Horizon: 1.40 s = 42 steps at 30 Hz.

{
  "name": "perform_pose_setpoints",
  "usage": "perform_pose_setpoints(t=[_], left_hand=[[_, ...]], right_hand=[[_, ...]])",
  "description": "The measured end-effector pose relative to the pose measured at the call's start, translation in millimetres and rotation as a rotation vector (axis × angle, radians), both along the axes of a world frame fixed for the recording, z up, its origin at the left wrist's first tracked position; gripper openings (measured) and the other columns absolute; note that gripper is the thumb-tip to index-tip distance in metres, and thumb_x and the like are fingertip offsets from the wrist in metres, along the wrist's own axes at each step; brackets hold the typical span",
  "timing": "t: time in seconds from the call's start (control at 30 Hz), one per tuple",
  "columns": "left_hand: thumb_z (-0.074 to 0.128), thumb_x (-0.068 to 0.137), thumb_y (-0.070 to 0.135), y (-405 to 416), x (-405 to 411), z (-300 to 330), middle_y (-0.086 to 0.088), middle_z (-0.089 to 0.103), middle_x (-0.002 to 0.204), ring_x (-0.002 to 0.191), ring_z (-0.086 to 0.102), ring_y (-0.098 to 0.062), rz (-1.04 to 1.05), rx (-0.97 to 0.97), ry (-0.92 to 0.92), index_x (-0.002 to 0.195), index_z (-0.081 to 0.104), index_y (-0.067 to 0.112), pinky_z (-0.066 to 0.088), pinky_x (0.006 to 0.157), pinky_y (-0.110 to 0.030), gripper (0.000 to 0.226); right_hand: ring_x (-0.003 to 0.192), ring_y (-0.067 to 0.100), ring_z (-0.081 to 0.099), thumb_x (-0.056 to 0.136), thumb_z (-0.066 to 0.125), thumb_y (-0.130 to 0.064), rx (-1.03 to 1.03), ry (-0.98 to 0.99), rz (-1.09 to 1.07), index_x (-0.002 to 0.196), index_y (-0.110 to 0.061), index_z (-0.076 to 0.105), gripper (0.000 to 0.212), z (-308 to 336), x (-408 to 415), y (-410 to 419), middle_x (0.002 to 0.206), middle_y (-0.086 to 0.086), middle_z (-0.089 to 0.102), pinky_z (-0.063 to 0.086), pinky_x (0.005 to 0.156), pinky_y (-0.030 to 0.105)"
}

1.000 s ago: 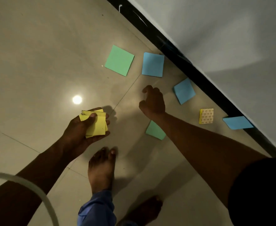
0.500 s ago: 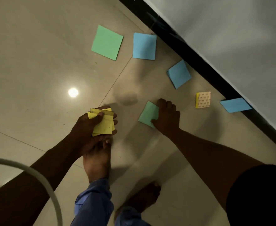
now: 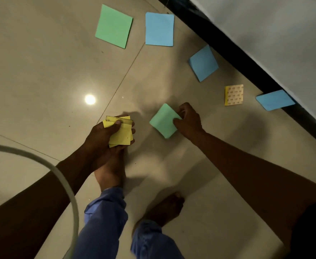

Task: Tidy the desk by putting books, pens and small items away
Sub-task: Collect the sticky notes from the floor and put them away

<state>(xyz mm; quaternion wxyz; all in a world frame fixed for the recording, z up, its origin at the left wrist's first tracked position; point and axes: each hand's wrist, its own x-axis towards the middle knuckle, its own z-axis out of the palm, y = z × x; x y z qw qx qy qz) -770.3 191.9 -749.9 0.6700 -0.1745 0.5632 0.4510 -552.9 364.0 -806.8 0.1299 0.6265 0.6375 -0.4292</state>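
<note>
My left hand (image 3: 107,134) is curled round a small stack of yellow notes (image 3: 120,132), thumb pressed across the top sheet, held just above my left foot (image 3: 110,174). My right hand (image 3: 188,121) is pinching the near green note (image 3: 162,120) at its right edge, thumb on top and fingers curled behind; the note looks tilted, its far corner raised, though I cannot tell whether the low corner is off the floor (image 3: 41,71) yet.

The step in hand, as I judge it, is to bring this green sheet across and lay it on the yellow stack. To do it well I want a firm pinch near the edge — not the middle — so the paper does not buckle, then a short sweep left, sliding it under my left thumb rather than dropping it loose on top. I should ease the thumb only briefly, or the stack may fan out.

5 more pieces lie on the floor: a larger green note (image 3: 114,26), a blue note (image 3: 159,29) beside it, a second blue note (image 3: 203,63) near the black skirting (image 3: 246,58), a small patterned pad (image 3: 234,94), and a third blue note (image 3: 274,100) leaning at the skirting — that last one may need a fingernail under its edge.
</note>
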Motion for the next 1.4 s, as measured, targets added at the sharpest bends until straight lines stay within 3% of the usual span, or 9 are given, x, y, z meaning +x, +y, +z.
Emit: perform_pose_setpoints(t=[0.13, 0.3, 0.47, 0.6, 0.77, 0.97, 1.1, 1.27, 1.4], left_hand=[[0.049, 0.104, 0.020, -0.6, 16.6, -0.6, -0.017, 0.066, 0.129, 0.115, 0.067, -0.034, -0.006, -0.026, 0.021, 0.138, 0.057, 0.014, 0.060, 0.089, -0.047, 0.035], [0.063, 0.097, 0.029, 2.2, 30.8, 2.4, -0.013, 0.065, 0.129, 0.113, 0.064, -0.032, -0.058, -0.086, 0.106, 0.136, 0.059, 0.017, 0.059, 0.070, -0.035, 0.041], [0.062, 0.098, 0.024, 5.5, 44.2, 4.2, -0.014, 0.066, 0.123, 0.105, 0.065, -0.030, -0.122, -0.036, 0.101, 0.133, 0.059, 0.010, 0.060, 0.074, -0.036, 0.038], [0.056, 0.101, 0.017, 6.9, 57.5, 8.6, -0.007, 0.068, 0.102, 0.088, 0.065, -0.022, -0.189, 0.016, 0.134, 0.124, 0.058, 0.011, 0.058, 0.059, -0.027, 0.024], [0.057, 0.101, 0.015, 5.3, 64.1, 4.5, -0.010, 0.060, 0.124, 0.103, 0.065, -0.026, -0.244, 0.034, 0.206, 0.141, 0.043, 0.017, 0.059, 0.060, -0.029, 0.042], [0.055, 0.101, 0.018, 4.9, 62.7, -4.3, -0.012, 0.073, 0.111, 0.092, 0.073, -0.021, -0.278, 0.040, 0.188, 0.122, 0.061, 0.011, 0.062, 0.069, -0.028, 0.024], [0.059, 0.099, 0.016, -0.6, 60.0, -17.9, -0.015, 0.074, 0.106, 0.086, 0.073, -0.023, -0.265, 0.026, 0.224, 0.116, 0.065, 0.009, 0.058, 0.076, -0.035, 0.019], [0.058, 0.099, 0.013, 1.9, 54.7, -26.3, -0.007, 0.076, 0.095, 0.080, 0.073, -0.018, -0.243, 0.028, 0.217, 0.110, 0.065, 0.011, 0.058, 0.066, -0.028, 0.013], [0.058, 0.099, 0.013, 7.5, 47.9, -31.2, -0.006, 0.075, 0.094, 0.077, 0.072, -0.016, -0.225, 0.024, 0.211, 0.110, 0.065, 0.011, 0.058, 0.062, -0.026, 0.014]], right_hand=[[0.086, 0.024, 0.066, 0.085, 0.066, -0.002, -0.212, 0.256, -0.345, 0.103, -0.015, 0.065, 0.023, 22.2, 8.4, -13.2, 0.090, 0.004, 0.064, 0.062, 0.074, 0.052], [0.083, 0.025, 0.070, 0.091, 0.062, 0.005, -0.347, 0.385, -0.501, 0.109, -0.008, 0.066, 0.022, 44.2, 19.5, -20.4, 0.097, 0.015, 0.067, 0.061, 0.064, 0.038], [0.077, 0.022, 0.067, 0.088, 0.061, 0.008, -0.313, 0.405, -0.381, 0.100, -0.009, 0.070, 0.022, 50.6, 18.7, -31.0, 0.084, 0.011, 0.067, 0.061, 0.063, 0.040], [0.079, 0.023, 0.067, 0.088, 0.059, 0.011, -0.354, 0.481, -0.317, 0.099, -0.007, 0.069, 0.023, 58.2, 11.1, -36.8, 0.085, 0.010, 0.067, 0.061, 0.063, 0.040], [0.079, 0.022, 0.068, 0.091, 0.058, 0.009, -0.400, 0.504, -0.285, 0.094, -0.013, 0.070, 0.025, 58.4, 4.0, -38.7, 0.092, 0.012, 0.068, 0.060, 0.060, 0.036], [0.075, 0.017, 0.069, 0.098, 0.052, 0.000, -0.529, 0.496, -0.253, 0.101, -0.012, 0.072, 0.024, 52.7, -9.7, -36.2, 0.088, -0.004, 0.070, 0.060, 0.060, 0.033], [0.079, 0.028, 0.073, 0.094, 0.057, -0.013, -0.264, 0.285, -0.257, 0.100, -0.018, 0.073, 0.018, 32.4, -13.1, -21.0, 0.095, 0.007, 0.074, 0.064, 0.072, 0.049], [0.107, 0.024, 0.063, 0.090, 0.063, -0.024, 0.258, -0.009, 0.073, 0.119, -0.021, 0.065, 0.029, 0.1, -0.5, 39.7, 0.117, 0.005, 0.067, 0.047, 0.086, 0.028], [0.119, 0.030, 0.055, 0.090, 0.066, -0.018, 0.469, -0.075, 0.184, 0.128, -0.012, 0.059, 0.039, -17.2, 1.9, 79.8, 0.130, 0.013, 0.056, 0.045, 0.095, 0.034]])
